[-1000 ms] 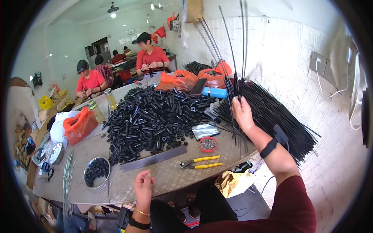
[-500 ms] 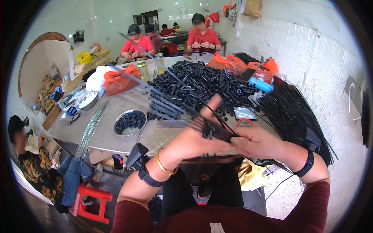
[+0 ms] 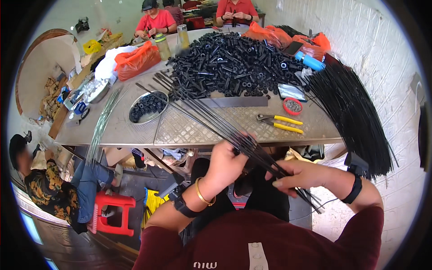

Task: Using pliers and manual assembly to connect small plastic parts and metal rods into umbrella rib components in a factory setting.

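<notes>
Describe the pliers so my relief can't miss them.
On the table, find the big heap of black parts, then the small red bowl at its near right. Just in front of that bowl, toward the table's near edge, lie the pliers, set apart from their neighbours by two bright yellow handles.

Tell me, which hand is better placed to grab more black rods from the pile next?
Probably the right hand: it's nearer the rod pile, though also at the held bundle, which the left hand grips.
</notes>
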The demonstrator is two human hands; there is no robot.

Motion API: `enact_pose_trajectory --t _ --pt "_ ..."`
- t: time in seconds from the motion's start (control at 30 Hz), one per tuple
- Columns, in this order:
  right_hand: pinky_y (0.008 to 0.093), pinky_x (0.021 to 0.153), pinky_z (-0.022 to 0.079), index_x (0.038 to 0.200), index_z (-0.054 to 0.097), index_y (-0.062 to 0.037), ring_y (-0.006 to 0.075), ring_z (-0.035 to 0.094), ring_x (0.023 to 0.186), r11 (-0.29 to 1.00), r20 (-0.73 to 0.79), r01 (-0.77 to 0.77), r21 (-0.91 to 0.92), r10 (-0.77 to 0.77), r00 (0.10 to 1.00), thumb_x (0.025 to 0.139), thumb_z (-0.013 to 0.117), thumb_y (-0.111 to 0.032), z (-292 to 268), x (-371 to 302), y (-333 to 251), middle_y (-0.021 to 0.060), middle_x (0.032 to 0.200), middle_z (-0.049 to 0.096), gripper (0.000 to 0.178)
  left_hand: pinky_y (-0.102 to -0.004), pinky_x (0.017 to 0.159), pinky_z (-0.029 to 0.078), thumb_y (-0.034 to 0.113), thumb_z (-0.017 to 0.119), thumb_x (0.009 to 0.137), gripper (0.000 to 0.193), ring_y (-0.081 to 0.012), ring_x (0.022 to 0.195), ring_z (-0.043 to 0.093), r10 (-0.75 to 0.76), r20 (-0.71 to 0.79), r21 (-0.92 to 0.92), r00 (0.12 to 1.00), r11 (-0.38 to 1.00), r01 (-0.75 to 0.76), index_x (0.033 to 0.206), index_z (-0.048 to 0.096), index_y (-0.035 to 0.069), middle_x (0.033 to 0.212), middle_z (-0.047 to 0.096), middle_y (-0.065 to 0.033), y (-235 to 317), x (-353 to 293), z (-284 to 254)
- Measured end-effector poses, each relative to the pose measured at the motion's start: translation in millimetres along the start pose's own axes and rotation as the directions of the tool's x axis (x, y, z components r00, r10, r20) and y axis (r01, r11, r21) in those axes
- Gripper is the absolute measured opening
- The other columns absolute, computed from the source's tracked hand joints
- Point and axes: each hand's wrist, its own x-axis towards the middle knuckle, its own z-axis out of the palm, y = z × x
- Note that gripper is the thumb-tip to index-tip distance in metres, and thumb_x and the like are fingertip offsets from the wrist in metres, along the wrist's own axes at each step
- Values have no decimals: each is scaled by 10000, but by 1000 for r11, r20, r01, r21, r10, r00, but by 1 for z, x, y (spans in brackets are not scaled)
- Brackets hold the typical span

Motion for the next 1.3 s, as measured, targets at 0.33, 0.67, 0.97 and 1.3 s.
enact_pose_trajectory --t 0.33,0.67,0.97,1.3 --pt "315 617 532 1310 360 -47 177 630 654 850 137 -129 511 67 988 952 425 -378 1 24 105 99 832 611 492 -261 805 462 -51 515 822 160 -104 880 567 -182 127 -166 975 965 202 941 575 37 890 602 -25 -86 -19 27" --pt "413 765 539 1134 501 17 282 650 840 634 154 -218 742 155 976 942 469 -315 5 54 135 165 930 638 384 -300 853 459 160 541 885 268 -163 957 593 -253 224 -82 941 957 277 1123 595 49 1045 634 -79 -137 -18 31" --pt "410 724 554 1090 509 36 297 659 792 663 57 -202 721 234 971 953 432 -353 4 54 116 191 905 633 419 -378 833 479 295 439 937 377 -298 962 617 -560 383 146 735 822 551 1205 502 37 1003 645 -180 -86 -37 -21" --pt "448 830 507 1225 425 61 359 608 965 699 85 -229 678 235 968 915 235 -578 14 47 123 238 1050 587 735 -460 1016 354 425 329 966 503 -345 1206 441 -412 453 -855 790 50 516 1272 407 34 1274 464 -230 -88 -34 41"
